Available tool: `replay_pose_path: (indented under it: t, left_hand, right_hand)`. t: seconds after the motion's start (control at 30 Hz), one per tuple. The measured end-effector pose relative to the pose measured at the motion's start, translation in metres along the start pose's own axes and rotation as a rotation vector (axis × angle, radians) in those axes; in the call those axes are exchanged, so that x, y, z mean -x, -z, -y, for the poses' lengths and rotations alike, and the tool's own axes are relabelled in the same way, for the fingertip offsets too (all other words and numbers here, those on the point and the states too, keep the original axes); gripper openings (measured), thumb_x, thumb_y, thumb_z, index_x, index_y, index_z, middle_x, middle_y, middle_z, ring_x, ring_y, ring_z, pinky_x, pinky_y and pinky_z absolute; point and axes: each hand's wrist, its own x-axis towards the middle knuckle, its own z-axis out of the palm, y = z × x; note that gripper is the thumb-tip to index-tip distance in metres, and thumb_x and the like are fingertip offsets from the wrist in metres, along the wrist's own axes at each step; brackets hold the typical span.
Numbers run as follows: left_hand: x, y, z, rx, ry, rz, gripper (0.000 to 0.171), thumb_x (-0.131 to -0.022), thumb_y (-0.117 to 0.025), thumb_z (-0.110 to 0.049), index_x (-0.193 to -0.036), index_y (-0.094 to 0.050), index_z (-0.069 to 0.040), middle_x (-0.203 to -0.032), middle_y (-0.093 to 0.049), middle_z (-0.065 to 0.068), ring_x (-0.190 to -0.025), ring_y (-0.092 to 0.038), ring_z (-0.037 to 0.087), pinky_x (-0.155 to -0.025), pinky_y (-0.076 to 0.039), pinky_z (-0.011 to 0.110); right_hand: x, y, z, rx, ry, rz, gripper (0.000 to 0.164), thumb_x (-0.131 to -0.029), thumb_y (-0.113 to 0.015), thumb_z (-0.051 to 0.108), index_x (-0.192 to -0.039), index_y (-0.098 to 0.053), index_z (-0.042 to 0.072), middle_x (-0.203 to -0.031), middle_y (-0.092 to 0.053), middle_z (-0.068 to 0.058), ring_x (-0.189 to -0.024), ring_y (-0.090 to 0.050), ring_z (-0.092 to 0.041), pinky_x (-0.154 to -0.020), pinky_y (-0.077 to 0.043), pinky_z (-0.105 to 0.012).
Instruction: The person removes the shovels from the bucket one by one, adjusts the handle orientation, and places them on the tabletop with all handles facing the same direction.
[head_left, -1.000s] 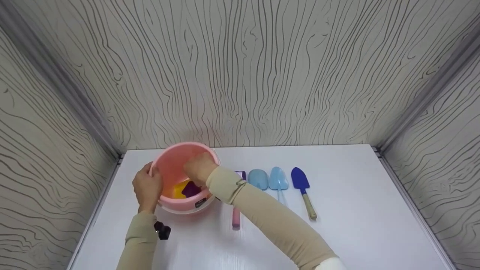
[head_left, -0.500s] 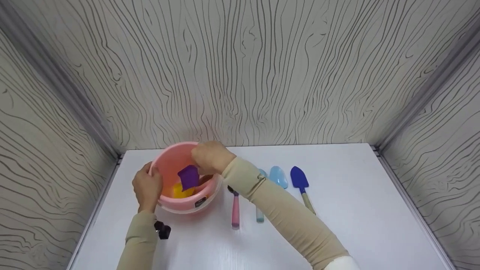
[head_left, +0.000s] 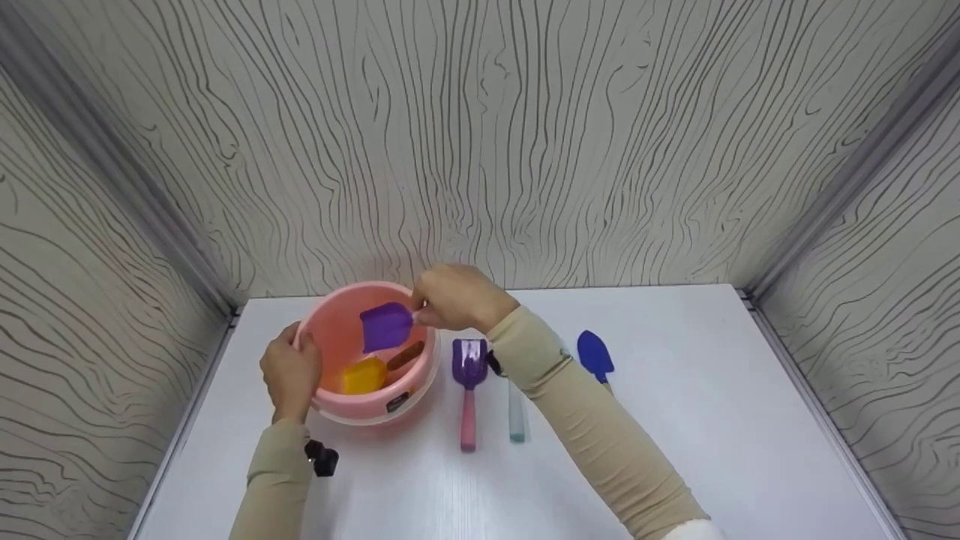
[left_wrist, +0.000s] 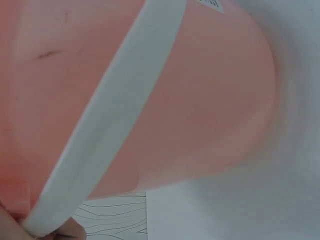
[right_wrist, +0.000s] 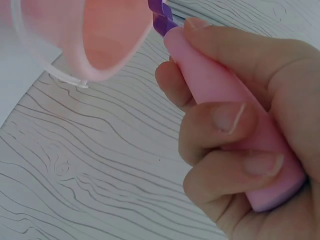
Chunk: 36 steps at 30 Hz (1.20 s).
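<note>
Right hand (head_left: pixel 461 296) grips pink-handled purple plastic shovel (head_left: pixel 386 326) over round pink plastic bucket (head_left: pixel 356 408), left of frame centre; left hand (head_left: pixel 291 371) grips bucket, but dragging shovel low could tip it.

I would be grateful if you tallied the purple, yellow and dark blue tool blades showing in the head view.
Purple: 2 (held blade, tabletop blade)
Yellow: 1 (bucket blade)
Dark blue: 1 (rightmost blade)
Total: 4
</note>
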Motion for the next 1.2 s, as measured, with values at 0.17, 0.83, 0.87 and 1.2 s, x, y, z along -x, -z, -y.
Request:
replay_pose_path:
  t: [0.17, 0.83, 0.87, 1.2]
  left_hand:
    - [-0.001, 0.000, -0.001, 0.007, -0.001, 0.010, 0.050, -0.111, -0.047, -0.026, -0.153, -0.055, 0.000, -0.147, -0.062, 0.027, -0.130, -0.064, 0.048, -0.113, -0.049, 0.061]
    - [0.001, 0.001, 0.003, -0.002, -0.022, -0.010, 0.047, -0.112, -0.049, -0.025, -0.151, -0.057, 0.001, -0.144, -0.063, 0.029, -0.127, -0.065, 0.049, -0.111, -0.051, 0.062]
    - [0.001, 0.002, 0.003, 0.001, -0.013, -0.004, 0.048, -0.112, -0.049, -0.026, -0.152, -0.056, 0.001, -0.145, -0.063, 0.028, -0.128, -0.065, 0.049, -0.111, -0.051, 0.061]
    - [0.000, -0.001, 0.001, -0.004, -0.002, -0.002, 0.048, -0.112, -0.047, -0.025, -0.152, -0.056, 0.000, -0.144, -0.064, 0.029, -0.126, -0.065, 0.049, -0.111, -0.051, 0.062]
  right_hand:
    - [0.011, 0.005, -0.016, -0.090, 0.019, -0.048, 0.025, -0.101, -0.077, 0.027, -0.119, -0.083, 0.012, -0.112, -0.080, -0.004, -0.096, -0.072, -0.019, -0.091, -0.063, -0.034]
    - [0.060, -0.030, -0.110, -0.471, -0.087, -0.231, 0.024, -0.102, -0.075, 0.030, -0.117, -0.083, 0.013, -0.112, -0.081, -0.001, -0.104, -0.074, -0.020, -0.095, -0.062, -0.047]
    - [0.062, -0.031, -0.113, -0.475, -0.096, -0.243, 0.025, -0.102, -0.075, 0.031, -0.118, -0.083, 0.014, -0.112, -0.081, -0.001, -0.104, -0.074, -0.020, -0.096, -0.062, -0.047]
    - [0.091, -0.050, -0.149, -0.549, -0.237, -0.337, 0.034, -0.102, -0.074, 0.035, -0.128, -0.079, 0.013, -0.122, -0.077, -0.007, -0.108, -0.074, -0.025, -0.099, -0.062, -0.052]
